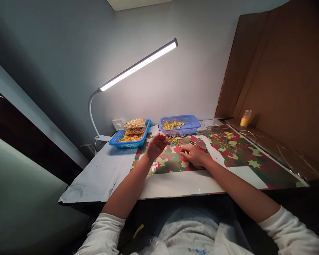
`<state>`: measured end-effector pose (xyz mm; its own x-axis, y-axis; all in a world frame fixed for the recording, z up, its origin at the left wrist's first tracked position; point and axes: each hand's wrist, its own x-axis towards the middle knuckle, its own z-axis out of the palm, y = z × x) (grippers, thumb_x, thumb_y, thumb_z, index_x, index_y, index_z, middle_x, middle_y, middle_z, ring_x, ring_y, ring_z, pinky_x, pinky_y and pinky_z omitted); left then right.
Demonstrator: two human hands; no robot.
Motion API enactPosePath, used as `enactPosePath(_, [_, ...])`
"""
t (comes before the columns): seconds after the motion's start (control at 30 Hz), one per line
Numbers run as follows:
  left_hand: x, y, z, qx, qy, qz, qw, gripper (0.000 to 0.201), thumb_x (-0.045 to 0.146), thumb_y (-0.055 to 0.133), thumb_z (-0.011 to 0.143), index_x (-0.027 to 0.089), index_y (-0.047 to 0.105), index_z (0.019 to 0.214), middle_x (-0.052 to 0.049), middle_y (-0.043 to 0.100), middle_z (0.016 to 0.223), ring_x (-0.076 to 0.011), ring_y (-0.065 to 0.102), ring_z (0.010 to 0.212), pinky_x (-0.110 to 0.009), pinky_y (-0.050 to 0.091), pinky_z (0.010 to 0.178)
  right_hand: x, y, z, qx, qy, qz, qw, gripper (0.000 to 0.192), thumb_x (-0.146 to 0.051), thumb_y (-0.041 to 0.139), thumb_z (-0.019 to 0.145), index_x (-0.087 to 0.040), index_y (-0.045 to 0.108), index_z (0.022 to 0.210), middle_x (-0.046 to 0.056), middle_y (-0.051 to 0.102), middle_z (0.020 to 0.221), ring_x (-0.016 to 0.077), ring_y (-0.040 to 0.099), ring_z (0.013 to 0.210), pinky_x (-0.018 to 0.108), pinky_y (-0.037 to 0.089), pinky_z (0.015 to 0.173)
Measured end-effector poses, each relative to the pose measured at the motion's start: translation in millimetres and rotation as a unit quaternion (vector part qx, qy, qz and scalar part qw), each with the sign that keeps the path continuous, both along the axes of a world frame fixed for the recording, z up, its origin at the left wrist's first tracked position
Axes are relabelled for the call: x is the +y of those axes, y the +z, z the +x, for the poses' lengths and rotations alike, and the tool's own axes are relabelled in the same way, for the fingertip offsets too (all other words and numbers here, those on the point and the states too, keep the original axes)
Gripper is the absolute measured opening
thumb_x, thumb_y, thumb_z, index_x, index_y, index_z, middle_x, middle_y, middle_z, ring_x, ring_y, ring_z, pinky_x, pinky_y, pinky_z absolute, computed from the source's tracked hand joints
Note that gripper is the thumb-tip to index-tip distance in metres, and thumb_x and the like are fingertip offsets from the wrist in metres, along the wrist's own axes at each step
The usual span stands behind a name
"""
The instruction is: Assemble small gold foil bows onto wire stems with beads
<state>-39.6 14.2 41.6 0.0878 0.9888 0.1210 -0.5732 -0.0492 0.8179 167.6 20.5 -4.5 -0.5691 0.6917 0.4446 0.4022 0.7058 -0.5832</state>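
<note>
Near the counter's (175,184) middle, left hand (156,145) hovers with fingers loosely curled, grip unclear; right hand (193,154) rests flat, fingers pressed on patterned paper (241,152).

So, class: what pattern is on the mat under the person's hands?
The mat has a red, green and cream camouflage print with stars, best seen in the head view.

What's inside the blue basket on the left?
The left blue basket holds clear packets of small golden pieces, piled above the rim. Whatever lies beneath the packets is covered.

Small gold pieces (175,141) — loose cluster on camouflage-print mat (228,148), between both hands.
</note>
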Motion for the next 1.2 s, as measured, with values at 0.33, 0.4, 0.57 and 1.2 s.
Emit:
enactPosePath(0.33, [5,-5.4,-1,0.184,-0.031,0.02,0.982,0.036,0.04,0.049,0.084,0.014,0.072,0.076,-0.007,0.066,0.078,-0.0085,0.027,0.051,-0.024,0.026,0.047,0,-4.4,-5,0.014,0.016,0.038,0.999,0.014,-0.032,0.063,0.081,-0.022,0.07,0.087,0.006,0.067,0.083,0.0208,0.055,0.082,0.035,0.04,0.077])
enactPosePath(0.4, [5,-7.8,-2,0.205,-0.045,0.026,0.977,0.037,0.041,0.049,0.082,0.014,0.073,0.072,-0.007,0.064,0.071,-0.0089,0.027,0.051,-0.025,0.024,0.048,2,-1.4,-3,0.065,-0.023,0.003,0.998,0.02,-0.035,0.063,0.08,-0.022,0.071,0.094,0.007,0.068,0.09,0.0218,0.056,0.086,0.036,0.041,0.077])
enactPosePath(0.57, [4,-12.2,-2,0.249,-0.088,0.048,0.963,0.049,0.051,0.044,0.082,0.014,0.073,0.067,-0.008,0.062,0.065,-0.0099,0.027,0.051,-0.027,0.023,0.049,4,5.5,0,0.173,-0.073,-0.085,0.979,0.028,-0.041,0.064,0.077,-0.021,0.071,0.096,0.006,0.069,0.091,0.0178,0.056,0.075,0.033,0.043,0.069])
enactPosePath(1.2, [1,-27.8,10,0.311,-0.168,0.022,0.935,0.045,0.054,0.056,0.077,0.013,0.065,0.062,-0.006,0.06,0.059,-0.0084,0.032,0.048,-0.025,0.022,0.046,-3,3.9,-14,0.288,0.002,-0.269,0.919,0.028,-0.044,0.074,0.063,-0.018,0.071,0.071,0.003,0.069,0.07,0.0172,0.062,0.069,0.031,0.049,0.066])
